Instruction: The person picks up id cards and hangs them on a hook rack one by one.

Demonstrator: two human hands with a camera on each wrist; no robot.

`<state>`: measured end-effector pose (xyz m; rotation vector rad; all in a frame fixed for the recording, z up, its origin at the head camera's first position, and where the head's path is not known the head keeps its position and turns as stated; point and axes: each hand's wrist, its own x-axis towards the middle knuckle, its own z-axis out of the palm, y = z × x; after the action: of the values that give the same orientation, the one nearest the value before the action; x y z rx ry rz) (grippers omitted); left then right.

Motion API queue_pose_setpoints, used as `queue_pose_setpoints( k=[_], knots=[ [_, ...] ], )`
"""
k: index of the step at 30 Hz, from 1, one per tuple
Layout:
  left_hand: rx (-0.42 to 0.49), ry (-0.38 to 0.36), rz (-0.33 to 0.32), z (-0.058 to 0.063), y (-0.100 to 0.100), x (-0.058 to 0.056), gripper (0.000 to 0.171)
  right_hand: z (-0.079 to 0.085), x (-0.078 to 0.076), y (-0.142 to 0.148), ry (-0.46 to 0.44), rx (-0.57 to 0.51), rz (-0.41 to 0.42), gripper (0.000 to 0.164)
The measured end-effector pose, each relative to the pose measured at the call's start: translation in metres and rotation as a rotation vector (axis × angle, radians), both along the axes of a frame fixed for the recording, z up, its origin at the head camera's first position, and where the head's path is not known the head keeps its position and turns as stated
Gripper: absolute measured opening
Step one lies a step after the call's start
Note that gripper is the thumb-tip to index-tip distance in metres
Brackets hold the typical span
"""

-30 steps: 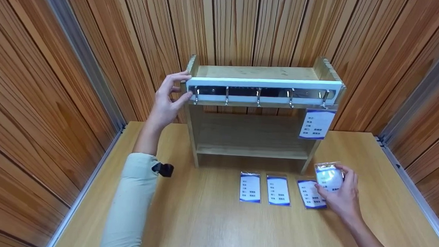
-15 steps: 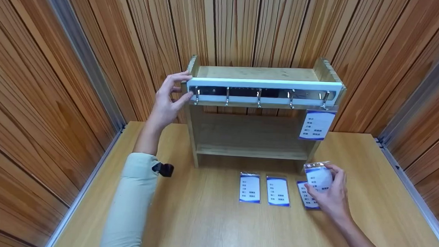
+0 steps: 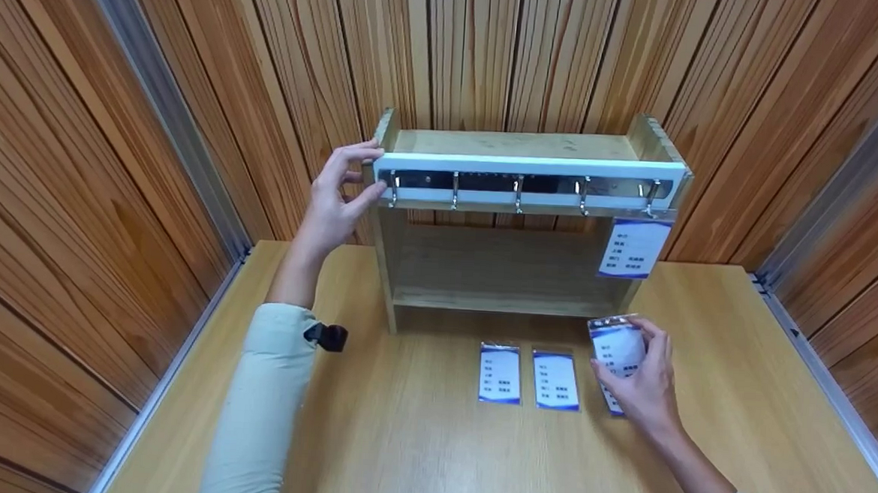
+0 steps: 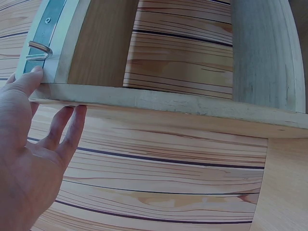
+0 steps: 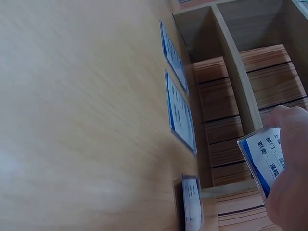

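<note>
My left hand [image 3: 337, 185] grips the left upper corner of a small wooden shelf [image 3: 503, 304]. Its thumb lies on the front of the white hook rail [image 3: 486, 200], and in the left wrist view the fingertips [image 4: 79, 113] touch the side panel. Between thumb and fingers, my right hand [image 3: 650, 381] holds a clear-sleeved ID badge [image 3: 614, 346], raised over the table in front of the shelf's right leg. Below it lies another badge [image 5: 193, 204], mostly hidden by the held one in the head view. A badge [image 3: 638, 249] hangs from the rightmost hook.
Two more badges, one on the left [image 3: 500, 374] and one beside it [image 3: 556, 380], lie flat on the wooden table [image 3: 414, 433] before the shelf. Several metal hooks [image 3: 518, 194] line the rail. Wood-panelled walls [image 3: 191, 98] enclose the back and sides.
My right hand has moved left and slightly up with the badge, toward the shelf, covering more of the badge lying beneath. The left hand stays on the shelf corner.
</note>
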<state>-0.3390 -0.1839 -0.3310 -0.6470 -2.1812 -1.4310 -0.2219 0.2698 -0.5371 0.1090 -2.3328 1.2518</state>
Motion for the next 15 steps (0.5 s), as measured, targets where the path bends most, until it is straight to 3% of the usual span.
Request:
queue_pose_setpoints(
  k=[15],
  knots=[
    [0.002,0.008,-0.001,0.0,0.001,-0.001,0.041,0.009,-0.003,-0.026,0.096,-0.087,0.037,0.091]
  ],
)
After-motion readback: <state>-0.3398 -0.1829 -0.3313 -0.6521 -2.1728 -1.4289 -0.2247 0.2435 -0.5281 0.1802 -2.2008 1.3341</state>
